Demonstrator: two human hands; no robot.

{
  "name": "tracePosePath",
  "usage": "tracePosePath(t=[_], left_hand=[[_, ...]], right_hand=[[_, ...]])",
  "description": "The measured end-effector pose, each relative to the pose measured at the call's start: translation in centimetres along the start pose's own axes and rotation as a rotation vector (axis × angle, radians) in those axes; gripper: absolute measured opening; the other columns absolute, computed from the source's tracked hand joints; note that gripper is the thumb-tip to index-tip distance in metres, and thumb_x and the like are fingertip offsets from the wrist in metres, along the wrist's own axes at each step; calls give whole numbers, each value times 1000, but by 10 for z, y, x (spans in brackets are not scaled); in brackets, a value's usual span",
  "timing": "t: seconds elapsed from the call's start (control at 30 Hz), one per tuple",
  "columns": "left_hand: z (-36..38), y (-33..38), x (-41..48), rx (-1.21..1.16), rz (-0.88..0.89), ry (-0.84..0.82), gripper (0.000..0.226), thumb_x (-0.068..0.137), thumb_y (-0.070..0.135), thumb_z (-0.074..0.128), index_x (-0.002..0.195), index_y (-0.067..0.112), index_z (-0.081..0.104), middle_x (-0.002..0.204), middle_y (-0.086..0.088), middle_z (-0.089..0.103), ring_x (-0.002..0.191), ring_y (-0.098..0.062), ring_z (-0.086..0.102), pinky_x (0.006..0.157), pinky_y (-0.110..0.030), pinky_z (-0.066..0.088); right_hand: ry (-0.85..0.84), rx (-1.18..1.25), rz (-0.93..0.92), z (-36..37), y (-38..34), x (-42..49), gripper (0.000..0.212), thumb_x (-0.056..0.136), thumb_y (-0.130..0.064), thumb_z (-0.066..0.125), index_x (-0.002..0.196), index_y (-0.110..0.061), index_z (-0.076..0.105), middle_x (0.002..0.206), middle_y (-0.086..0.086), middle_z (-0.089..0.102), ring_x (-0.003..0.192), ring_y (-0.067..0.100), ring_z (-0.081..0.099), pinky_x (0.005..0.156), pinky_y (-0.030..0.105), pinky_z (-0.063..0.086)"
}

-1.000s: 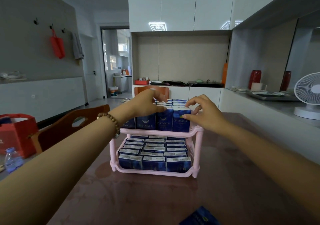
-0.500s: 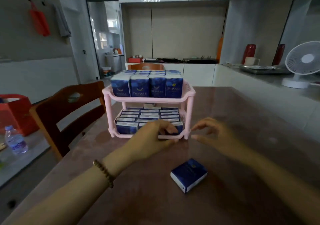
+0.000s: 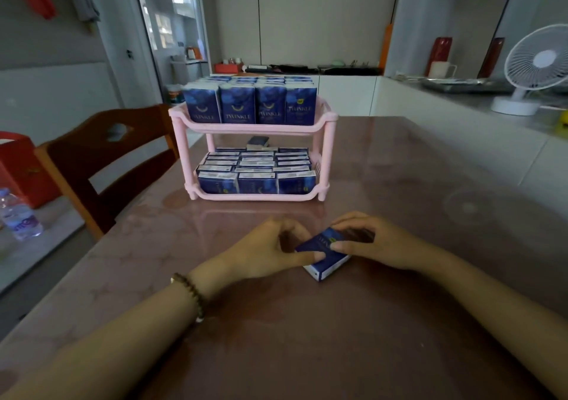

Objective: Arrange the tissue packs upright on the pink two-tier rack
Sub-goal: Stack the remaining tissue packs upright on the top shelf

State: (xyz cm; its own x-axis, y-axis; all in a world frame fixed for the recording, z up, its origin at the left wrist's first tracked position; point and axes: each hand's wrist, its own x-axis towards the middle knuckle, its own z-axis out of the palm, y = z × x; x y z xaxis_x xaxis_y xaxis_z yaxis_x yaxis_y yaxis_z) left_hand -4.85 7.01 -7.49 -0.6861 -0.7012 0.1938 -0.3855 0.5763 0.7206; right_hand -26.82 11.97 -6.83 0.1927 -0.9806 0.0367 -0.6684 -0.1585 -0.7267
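— How many packs can you count?

— One loose pack lies flat on the table, near the front edge and well apart from the rack. On the top tier, four packs stand upright across the front row, labels facing forward. More rows stand behind them; I see only their top edges, so I cannot give a total.

— And the bottom tier?

— The bottom tier has three columns of upright packs, three across the front, with about five or six rows going back; the far rows blur together. One odd pack sits at the back on top of the others, tilted rather than upright.

— Both tiers full, then?

— The front rows are packed edge to edge. The back I cannot tell.

— What are the hands doing?

— There are two hands, both on the loose pack. The left hand is curled, its thumb pressing the pack's near left side and its fingers bent over the far edge. The right hand pinches from the other side, its thumb on the top face and its fingers arched over the far end. The pack is touching the table.

— Anything else around?

— One chair at the left, one fan on the counter at the right, one bottle and one red bag at the far left. A bead bracelet circles the left wrist.
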Motion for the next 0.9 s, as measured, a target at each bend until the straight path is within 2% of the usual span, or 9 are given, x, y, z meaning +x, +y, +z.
tracePosePath(t=[0.2, 0.27, 0.37, 0.43, 0.53, 0.6, 0.73, 0.8, 0.9], left_hand=[[4, -1, -2, -199, -55, 13, 38, 69, 21, 83, 88, 20, 50, 76, 9, 58, 73, -9, 55, 75, -38, 49], [4, -1, -3, -275, -32, 5, 42, 69, 15, 82, 93, 19, 47, 76, 9, 62, 75, -10, 58, 78, -39, 51], [-3, 4, -3, -211, 35, 80, 40, 71, 21, 81, 95, 18, 49, 78, 4, 62, 73, -13, 54, 72, -33, 48], [-12, 9, -1, -128, 116, 167, 36, 74, 25, 79, 95, 15, 51, 84, -5, 62, 75, -16, 54, 71, -26, 45], [-36, 18, 8, -58, 253, 394, 30, 79, 33, 72, 97, 17, 53, 89, 0, 58, 84, -11, 54, 76, -22, 45], [-60, 24, 16, 30, 286, 584, 34, 82, 40, 64, 107, 20, 53, 101, 6, 59, 97, -7, 54, 85, -20, 44], [-110, 33, 28, 36, 203, 872, 44, 88, 36, 61, 127, 23, 46, 128, 12, 48, 117, -1, 44, 96, -9, 35], [-130, 29, 35, 99, 155, 936, 54, 87, 40, 60, 135, 25, 40, 133, 11, 42, 122, 0, 35, 102, -15, 32], [-149, 14, 47, 373, 52, 884, 66, 86, 52, 55, 144, 30, 32, 153, 4, 28, 140, -15, 20, 114, -37, 20]], right_hand=[[26, 200, -65, 6, -5, -3, 34, 80, -21, 69, 107, -38, 59, 109, -19, 64, 100, -9, 60, 79, 9, 48], [31, 250, -77, 8, -5, -3, 37, 81, -19, 67, 112, -38, 57, 111, -20, 63, 103, -9, 59, 82, 10, 48], [97, 291, -115, 9, -10, -2, 44, 77, -26, 68, 118, -38, 55, 115, -14, 64, 106, 1, 62, 86, 20, 53], [187, 333, -177, 4, -20, 3, 46, 70, -27, 69, 114, -33, 57, 111, -7, 67, 99, 8, 66, 82, 25, 55], [343, 349, -278, -21, -47, 23, 35, 69, -17, 72, 99, -28, 58, 96, -6, 68, 82, 2, 66, 74, 17, 53], [431, 287, -343, -47, -68, 40, 32, 73, -14, 73, 96, -30, 57, 96, -11, 66, 84, -3, 64, 76, 13, 51], [587, 156, -475, -92, -112, 77, 30, 80, -14, 71, 104, -25, 60, 102, -11, 65, 91, 1, 61, 79, 9, 48], [620, 92, -494, -104, -130, 96, 30, 81, -13, 70, 107, -23, 61, 99, -12, 63, 89, -2, 58, 75, 5, 45], [556, -105, -486, -105, -141, 119, 30, 80, -14, 71, 108, -20, 62, 97, -12, 61, 84, -6, 54, 68, -2, 37]])
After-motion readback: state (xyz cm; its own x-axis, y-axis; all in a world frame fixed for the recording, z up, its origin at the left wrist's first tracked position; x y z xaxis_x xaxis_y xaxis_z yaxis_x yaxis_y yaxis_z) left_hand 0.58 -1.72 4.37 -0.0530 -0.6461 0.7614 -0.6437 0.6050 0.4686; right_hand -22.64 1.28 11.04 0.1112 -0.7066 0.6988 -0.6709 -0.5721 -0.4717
